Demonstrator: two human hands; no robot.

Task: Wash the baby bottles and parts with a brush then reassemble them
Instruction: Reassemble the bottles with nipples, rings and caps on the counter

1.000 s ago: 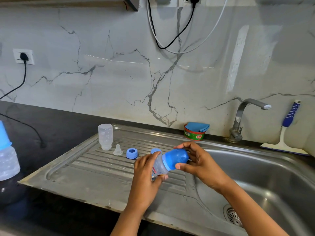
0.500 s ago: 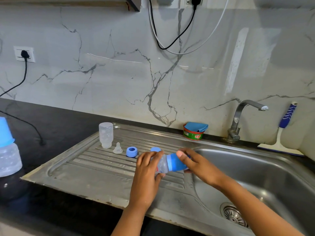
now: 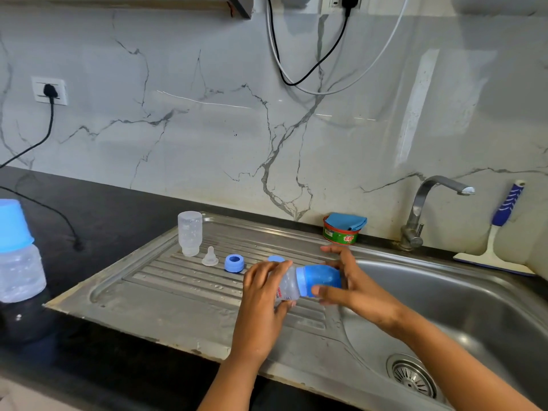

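A small clear baby bottle [image 3: 287,287] with a blue cap [image 3: 321,279] lies sideways in both hands above the steel drainboard [image 3: 166,295]. My left hand [image 3: 261,295] grips the clear body. My right hand [image 3: 350,284] holds the blue cap between thumb and fingers. On the drainboard behind stand an upturned clear bottle [image 3: 189,233], a clear teat [image 3: 210,256], a blue screw ring [image 3: 234,263] and a blue part [image 3: 276,258] half hidden by my left hand. A third bottle with a blue cap [image 3: 16,253] stands on the black counter at far left.
The sink basin [image 3: 462,295] with its drain [image 3: 412,375] lies at right, the tap [image 3: 427,209] behind it. A green soap tub with a blue cloth [image 3: 342,231] sits by the wall. A blue-handled squeegee [image 3: 501,232] leans at far right. A black cord [image 3: 44,209] crosses the counter.
Both hands with the bottle dropped slightly lower toward the drainboard, and my right hand shifted its hold round the blue cap, fingers now spread further.
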